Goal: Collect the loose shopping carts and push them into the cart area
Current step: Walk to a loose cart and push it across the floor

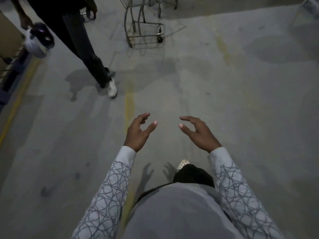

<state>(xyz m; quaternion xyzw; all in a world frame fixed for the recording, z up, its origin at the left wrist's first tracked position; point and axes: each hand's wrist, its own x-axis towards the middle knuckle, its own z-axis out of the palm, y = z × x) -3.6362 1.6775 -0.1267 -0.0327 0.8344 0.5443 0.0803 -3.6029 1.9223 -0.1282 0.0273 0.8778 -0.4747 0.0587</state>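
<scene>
Both the left hand (pixel 138 131) and the right hand (pixel 198 133) are reaching forward empty, fingers loosely curled and spread as if readying for a handle, while the cart (pixel 145 23) is standing well ahead on the floor (pixel 241 100), a passer-by (pixel 77 40) crossing left.

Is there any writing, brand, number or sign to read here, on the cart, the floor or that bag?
No text can be read anywhere.
The shopping cart: bare wire and frame, no label visible.
The yellow lines on the floor: plain paint, no letters.
The bag carried by a passer-by: too blurred to tell whether it has any print.
</scene>
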